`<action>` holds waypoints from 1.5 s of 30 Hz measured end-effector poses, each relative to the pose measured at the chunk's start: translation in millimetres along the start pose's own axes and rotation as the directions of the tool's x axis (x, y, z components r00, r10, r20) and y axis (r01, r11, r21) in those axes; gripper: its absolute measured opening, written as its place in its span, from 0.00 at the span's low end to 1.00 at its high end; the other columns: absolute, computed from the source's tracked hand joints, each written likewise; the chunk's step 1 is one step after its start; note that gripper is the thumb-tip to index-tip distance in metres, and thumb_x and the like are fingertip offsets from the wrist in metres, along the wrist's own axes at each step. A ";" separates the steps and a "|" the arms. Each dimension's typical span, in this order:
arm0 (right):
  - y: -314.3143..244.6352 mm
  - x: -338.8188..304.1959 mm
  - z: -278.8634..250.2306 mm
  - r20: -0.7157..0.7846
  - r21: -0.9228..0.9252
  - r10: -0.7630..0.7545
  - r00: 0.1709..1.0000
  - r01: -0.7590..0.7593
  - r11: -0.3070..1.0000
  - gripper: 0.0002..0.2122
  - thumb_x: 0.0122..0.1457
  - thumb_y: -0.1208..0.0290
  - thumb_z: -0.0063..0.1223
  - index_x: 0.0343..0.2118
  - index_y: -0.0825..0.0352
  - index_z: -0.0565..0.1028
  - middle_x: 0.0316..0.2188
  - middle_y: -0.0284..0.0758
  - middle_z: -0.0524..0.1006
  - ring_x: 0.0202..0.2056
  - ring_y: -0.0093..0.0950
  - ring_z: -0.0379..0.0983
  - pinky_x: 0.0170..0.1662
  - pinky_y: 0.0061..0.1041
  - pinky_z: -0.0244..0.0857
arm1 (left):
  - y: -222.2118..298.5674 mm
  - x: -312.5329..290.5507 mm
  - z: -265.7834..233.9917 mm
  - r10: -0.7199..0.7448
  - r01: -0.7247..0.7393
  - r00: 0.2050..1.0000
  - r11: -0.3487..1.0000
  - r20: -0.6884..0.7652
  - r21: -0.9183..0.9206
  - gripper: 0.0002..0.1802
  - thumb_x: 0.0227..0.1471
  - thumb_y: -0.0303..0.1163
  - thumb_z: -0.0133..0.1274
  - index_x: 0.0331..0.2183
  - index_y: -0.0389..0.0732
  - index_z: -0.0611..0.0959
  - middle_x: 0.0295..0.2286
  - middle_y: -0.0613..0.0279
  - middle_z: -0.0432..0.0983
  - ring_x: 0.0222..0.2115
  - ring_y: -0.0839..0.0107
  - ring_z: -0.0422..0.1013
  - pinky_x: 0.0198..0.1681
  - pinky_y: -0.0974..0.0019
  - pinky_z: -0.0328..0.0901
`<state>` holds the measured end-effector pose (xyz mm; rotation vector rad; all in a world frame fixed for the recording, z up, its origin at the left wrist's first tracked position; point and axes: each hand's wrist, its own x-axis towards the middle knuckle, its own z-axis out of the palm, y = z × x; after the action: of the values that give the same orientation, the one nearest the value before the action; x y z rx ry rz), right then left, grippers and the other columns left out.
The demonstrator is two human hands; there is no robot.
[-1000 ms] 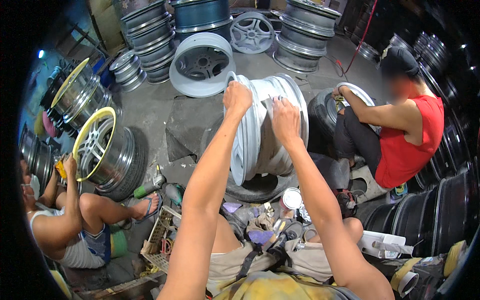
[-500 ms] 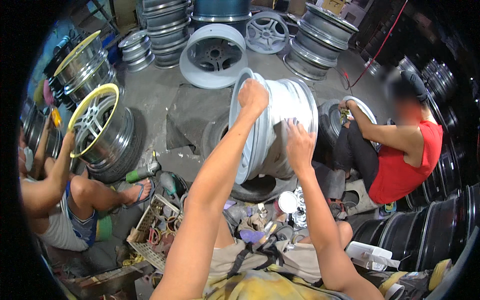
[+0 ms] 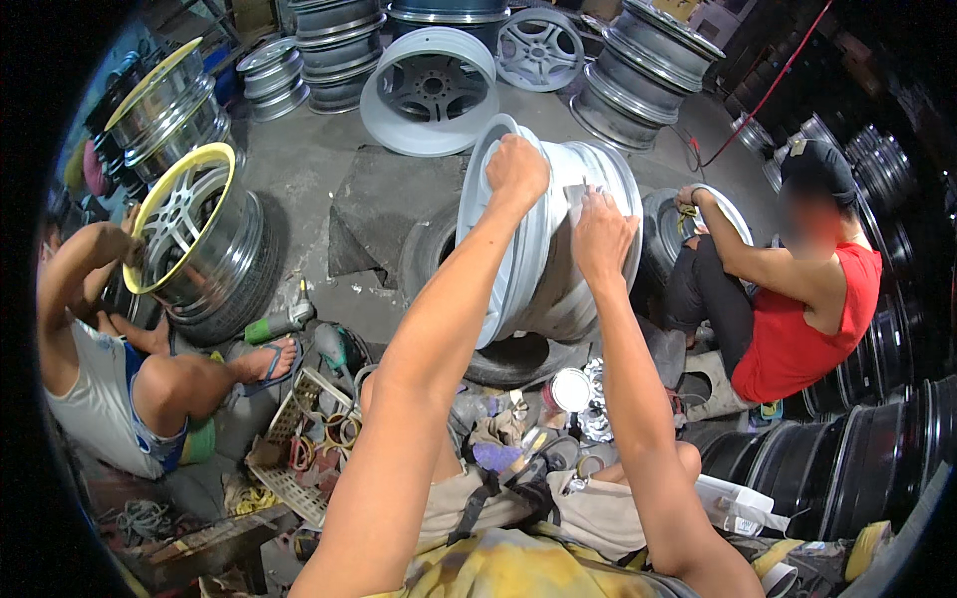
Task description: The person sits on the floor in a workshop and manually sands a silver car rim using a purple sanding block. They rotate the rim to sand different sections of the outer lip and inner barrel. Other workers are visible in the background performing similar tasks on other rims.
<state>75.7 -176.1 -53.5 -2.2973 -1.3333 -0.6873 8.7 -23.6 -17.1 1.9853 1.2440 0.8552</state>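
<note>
A large pale-grey wheel rim point(image 3: 588, 269) stands on its side in front of me, resting on a tyre point(image 3: 523, 364). My left hand point(image 3: 517, 169) is closed over the top of its left lip. On the barrel, my right hand point(image 3: 604, 239) presses with bunched fingers pointing away from me. A small thin greyish piece shows at those fingertips, too small to name. Below the hand the barrel looks duller and darker than the bright upper part.
Left, a person handles a yellow-edged wheel point(image 3: 184, 219) on a tyre. Right, a person in a red top point(image 3: 812, 314) works on another wheel. A basket point(image 3: 284, 439), a green power tool point(image 3: 274, 324) and an opened can point(image 3: 571, 390) lie near me. Stacked rims point(image 3: 638, 80) stand behind.
My right hand has slid up the barrel, away from me. My left hand keeps its hold on the lip. The left-hand person's arm has swung across the yellow-edged wheel.
</note>
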 end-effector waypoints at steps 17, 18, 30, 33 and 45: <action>-7.3 -73.5 9.5 -0.165 0.078 -0.084 0.983 0.098 0.992 0.16 0.59 0.76 0.49 0.50 0.67 0.76 0.39 0.40 0.79 0.42 0.39 0.76 0.43 0.41 0.59 | -8.8 5.3 0.2 0.007 -0.006 0.999 1.000 -0.048 0.025 0.19 0.53 0.31 0.48 0.41 0.23 0.76 0.38 0.34 0.79 0.42 0.43 0.77 0.48 0.49 0.70; -6.8 -59.3 8.8 -0.139 0.042 -0.072 0.988 0.079 0.996 0.15 0.59 0.76 0.49 0.49 0.67 0.76 0.38 0.40 0.78 0.41 0.38 0.76 0.43 0.41 0.59 | -10.6 6.4 3.3 0.006 -0.005 0.999 1.000 -0.047 0.025 0.19 0.55 0.33 0.47 0.40 0.25 0.76 0.38 0.34 0.79 0.42 0.42 0.77 0.47 0.47 0.70; -7.0 -28.7 -0.3 -0.114 0.103 -0.151 0.982 0.162 0.981 0.14 0.59 0.78 0.47 0.48 0.67 0.77 0.34 0.41 0.77 0.36 0.39 0.74 0.38 0.39 0.60 | -3.6 1.5 1.9 0.005 -0.005 0.999 1.000 -0.034 -0.009 0.19 0.51 0.29 0.48 0.40 0.23 0.75 0.37 0.33 0.79 0.40 0.43 0.78 0.47 0.49 0.71; -6.0 -14.1 -0.4 -0.036 0.113 -0.178 0.983 0.181 0.977 0.16 0.58 0.80 0.47 0.49 0.68 0.76 0.35 0.42 0.76 0.34 0.40 0.73 0.38 0.38 0.60 | -11.1 5.1 4.6 0.023 -0.023 1.000 1.000 -0.002 0.015 0.20 0.57 0.36 0.46 0.39 0.26 0.77 0.36 0.33 0.79 0.41 0.40 0.77 0.47 0.46 0.70; -13.0 -47.7 -0.8 -0.029 0.108 -0.203 0.979 0.205 0.973 0.19 0.55 0.80 0.48 0.52 0.69 0.75 0.33 0.39 0.75 0.34 0.38 0.73 0.40 0.37 0.60 | -9.6 0.1 -9.7 0.018 -0.019 0.999 0.999 0.038 0.037 0.18 0.53 0.32 0.49 0.39 0.25 0.77 0.38 0.33 0.79 0.42 0.41 0.77 0.48 0.48 0.70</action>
<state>43.7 -203.1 -79.8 -2.0820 -1.5737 -0.6786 -3.8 -18.4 -19.0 2.0358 1.2304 0.8051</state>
